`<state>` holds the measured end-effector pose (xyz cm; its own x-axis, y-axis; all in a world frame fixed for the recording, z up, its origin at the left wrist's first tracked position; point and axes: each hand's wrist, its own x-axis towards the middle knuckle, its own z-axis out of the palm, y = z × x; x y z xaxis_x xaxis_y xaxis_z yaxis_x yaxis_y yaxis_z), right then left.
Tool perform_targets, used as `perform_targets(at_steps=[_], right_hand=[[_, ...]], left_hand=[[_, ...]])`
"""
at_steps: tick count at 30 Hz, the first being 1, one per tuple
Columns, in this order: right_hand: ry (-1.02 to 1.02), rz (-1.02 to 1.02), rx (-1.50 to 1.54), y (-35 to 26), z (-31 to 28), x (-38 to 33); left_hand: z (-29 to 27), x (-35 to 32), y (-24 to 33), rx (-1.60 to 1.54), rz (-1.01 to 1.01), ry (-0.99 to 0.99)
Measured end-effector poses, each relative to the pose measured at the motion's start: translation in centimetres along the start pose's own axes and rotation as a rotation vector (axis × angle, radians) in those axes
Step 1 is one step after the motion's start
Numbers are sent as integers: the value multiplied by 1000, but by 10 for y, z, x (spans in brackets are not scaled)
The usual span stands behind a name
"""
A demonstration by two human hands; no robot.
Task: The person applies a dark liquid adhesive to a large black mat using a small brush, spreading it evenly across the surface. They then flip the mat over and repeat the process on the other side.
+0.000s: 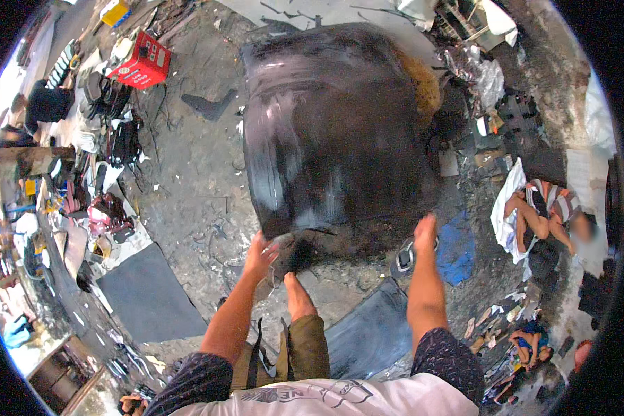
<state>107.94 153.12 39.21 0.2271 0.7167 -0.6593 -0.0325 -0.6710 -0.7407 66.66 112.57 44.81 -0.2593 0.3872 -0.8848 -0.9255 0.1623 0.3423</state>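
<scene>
A large, shiny black sheet, which looks like rubber, spreads out in front of me and bulges upward. My left hand is at its near left corner, thumb against the edge and the other fingers partly showing. At the near right corner, my right hand is closed on the edge; its fingertips are hidden. Between my arms, the sheet's near edge hangs above the dirty floor. One of my feet, in a sandal, shows beside my right forearm.
Flat dark sheets lie at left and near my legs. A blue patch is right of my right hand. A red box stands far left. People sit at right, lower right and far left, among scraps.
</scene>
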Motion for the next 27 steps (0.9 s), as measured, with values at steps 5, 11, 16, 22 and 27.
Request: perform_targets(at_steps=[5, 11, 16, 22, 27], right_hand=[[-309, -223, -1243, 142, -127, -194], [-391, -37, -1207, 136, -120, -337], [-707, -76, -739, 80, -34, -312], [-684, -202, -1050, -26, 85, -347], [-912, -311, -1226, 13, 186, -446]], left_hand=[[-197, -148, -1, 241, 67, 391], [-259, -261, -12, 698, 363, 545], [-331, -324, -91, 671, 588, 371], [-335, -460, -315, -186, 287, 817], [-311, -520, -444, -164, -24, 1320]])
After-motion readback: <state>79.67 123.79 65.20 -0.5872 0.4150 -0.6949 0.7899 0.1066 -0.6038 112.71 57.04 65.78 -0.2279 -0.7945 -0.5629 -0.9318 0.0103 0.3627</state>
